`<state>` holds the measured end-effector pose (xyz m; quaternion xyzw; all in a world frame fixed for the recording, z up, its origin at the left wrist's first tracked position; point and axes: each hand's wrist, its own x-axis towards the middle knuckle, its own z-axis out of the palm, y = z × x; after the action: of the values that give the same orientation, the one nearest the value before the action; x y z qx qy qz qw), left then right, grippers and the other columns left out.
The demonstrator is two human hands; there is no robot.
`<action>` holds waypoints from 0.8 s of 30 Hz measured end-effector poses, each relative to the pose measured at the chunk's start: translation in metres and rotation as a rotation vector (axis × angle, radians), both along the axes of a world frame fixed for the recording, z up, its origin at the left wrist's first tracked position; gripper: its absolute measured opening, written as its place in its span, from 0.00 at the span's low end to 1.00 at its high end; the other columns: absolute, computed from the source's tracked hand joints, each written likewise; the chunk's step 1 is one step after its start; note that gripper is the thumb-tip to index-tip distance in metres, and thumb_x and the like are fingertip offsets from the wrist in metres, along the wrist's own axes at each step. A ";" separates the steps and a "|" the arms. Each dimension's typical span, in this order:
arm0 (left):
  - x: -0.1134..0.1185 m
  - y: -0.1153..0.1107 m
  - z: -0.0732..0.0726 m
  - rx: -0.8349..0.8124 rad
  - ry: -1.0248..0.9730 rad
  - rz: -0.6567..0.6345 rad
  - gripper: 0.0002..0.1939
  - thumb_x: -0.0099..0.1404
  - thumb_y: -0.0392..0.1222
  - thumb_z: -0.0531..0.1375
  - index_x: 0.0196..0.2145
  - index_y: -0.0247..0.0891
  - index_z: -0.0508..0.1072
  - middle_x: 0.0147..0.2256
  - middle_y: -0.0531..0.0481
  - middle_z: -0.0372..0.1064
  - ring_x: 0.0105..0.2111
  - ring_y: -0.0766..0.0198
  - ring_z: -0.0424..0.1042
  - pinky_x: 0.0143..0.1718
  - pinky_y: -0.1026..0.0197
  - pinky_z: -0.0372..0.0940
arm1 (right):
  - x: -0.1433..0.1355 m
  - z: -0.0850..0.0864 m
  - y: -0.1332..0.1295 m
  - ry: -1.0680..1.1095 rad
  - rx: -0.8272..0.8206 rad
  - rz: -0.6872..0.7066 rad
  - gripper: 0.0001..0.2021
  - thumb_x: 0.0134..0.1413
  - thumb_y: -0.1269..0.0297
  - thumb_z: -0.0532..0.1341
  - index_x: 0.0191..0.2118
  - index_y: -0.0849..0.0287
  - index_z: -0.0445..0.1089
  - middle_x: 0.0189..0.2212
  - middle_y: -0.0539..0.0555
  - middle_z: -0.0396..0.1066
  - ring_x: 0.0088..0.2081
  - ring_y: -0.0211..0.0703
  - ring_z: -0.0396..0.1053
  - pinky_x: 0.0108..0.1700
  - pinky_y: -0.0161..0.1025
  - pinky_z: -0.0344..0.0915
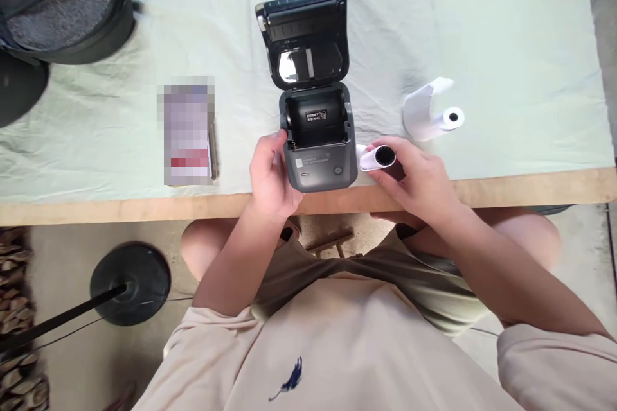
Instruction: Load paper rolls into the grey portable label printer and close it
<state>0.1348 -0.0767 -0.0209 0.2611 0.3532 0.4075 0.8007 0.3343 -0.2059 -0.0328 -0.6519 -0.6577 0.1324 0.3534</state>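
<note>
A dark grey label printer (321, 167) is near the table's front edge with its lid (308, 38) swung up, so the hollow paper bay shows. My left hand (272, 173) grips the printer's left side, thumb at the rim of the bay. Just right of the printer, my right hand (414, 173) holds a small white paper roll (371, 159) between thumb and fingers, its black core end facing up. Beyond that hand, a second white paper roll (446, 121) lies partly unrolled on the cloth, with a loose curl of paper standing beside it.
A pale green cloth (231, 38) covers the wooden table (144, 209). Left of the printer lies a blurred-out rectangular item (187, 135). A black bag (72, 6) sits at the far left. On the floor stands a round black base with a pole (130, 282).
</note>
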 end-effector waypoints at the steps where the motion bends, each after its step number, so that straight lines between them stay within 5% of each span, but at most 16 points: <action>1: -0.001 0.000 0.001 0.003 -0.012 0.010 0.18 0.75 0.50 0.52 0.34 0.43 0.77 0.37 0.46 0.84 0.60 0.48 0.83 0.58 0.51 0.80 | 0.000 -0.003 -0.001 -0.017 0.017 -0.011 0.20 0.69 0.59 0.68 0.63 0.49 0.74 0.55 0.58 0.85 0.48 0.57 0.86 0.44 0.52 0.84; 4: -0.002 0.000 0.003 0.006 -0.041 0.019 0.18 0.76 0.49 0.51 0.34 0.44 0.77 0.34 0.47 0.83 0.57 0.49 0.84 0.58 0.51 0.80 | 0.006 0.003 -0.007 -0.039 0.181 -0.053 0.28 0.65 0.56 0.70 0.69 0.46 0.69 0.53 0.58 0.84 0.48 0.59 0.83 0.42 0.54 0.81; 7: -0.002 0.000 0.006 -0.001 -0.015 0.003 0.16 0.74 0.48 0.52 0.34 0.45 0.78 0.34 0.47 0.83 0.56 0.50 0.85 0.57 0.52 0.80 | 0.024 0.014 -0.011 -0.081 0.321 -0.253 0.21 0.66 0.57 0.69 0.62 0.39 0.72 0.45 0.56 0.79 0.42 0.57 0.79 0.39 0.54 0.76; 11: 0.001 -0.001 0.006 -0.003 0.037 0.003 0.17 0.74 0.50 0.53 0.37 0.45 0.80 0.36 0.46 0.85 0.57 0.48 0.84 0.55 0.52 0.81 | 0.054 0.002 -0.007 -0.157 0.200 -0.413 0.22 0.62 0.51 0.71 0.60 0.44 0.74 0.54 0.65 0.71 0.56 0.69 0.76 0.48 0.62 0.78; 16: 0.004 0.000 0.005 -0.005 0.054 0.016 0.19 0.75 0.50 0.52 0.33 0.43 0.78 0.36 0.46 0.83 0.58 0.49 0.83 0.57 0.53 0.80 | 0.066 -0.026 0.001 -0.144 0.078 -0.377 0.21 0.64 0.54 0.69 0.60 0.47 0.76 0.48 0.61 0.75 0.42 0.56 0.76 0.41 0.55 0.78; 21: 0.003 0.000 0.004 -0.033 0.024 0.018 0.17 0.75 0.48 0.52 0.34 0.43 0.77 0.36 0.46 0.83 0.59 0.49 0.83 0.58 0.53 0.79 | 0.074 -0.029 0.009 0.365 0.337 -0.319 0.34 0.56 0.55 0.76 0.65 0.29 0.65 0.49 0.53 0.77 0.42 0.50 0.79 0.34 0.43 0.74; 24: 0.002 0.000 0.003 -0.008 0.045 -0.008 0.15 0.74 0.51 0.55 0.35 0.43 0.77 0.38 0.45 0.84 0.60 0.46 0.82 0.59 0.51 0.79 | 0.086 -0.029 0.015 0.675 0.340 -0.391 0.26 0.49 0.55 0.73 0.55 0.35 0.69 0.50 0.54 0.77 0.48 0.56 0.81 0.34 0.46 0.77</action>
<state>0.1367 -0.0772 -0.0175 0.2686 0.3718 0.3970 0.7950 0.4202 -0.1905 -0.0615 -0.6167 -0.3818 0.1586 0.6699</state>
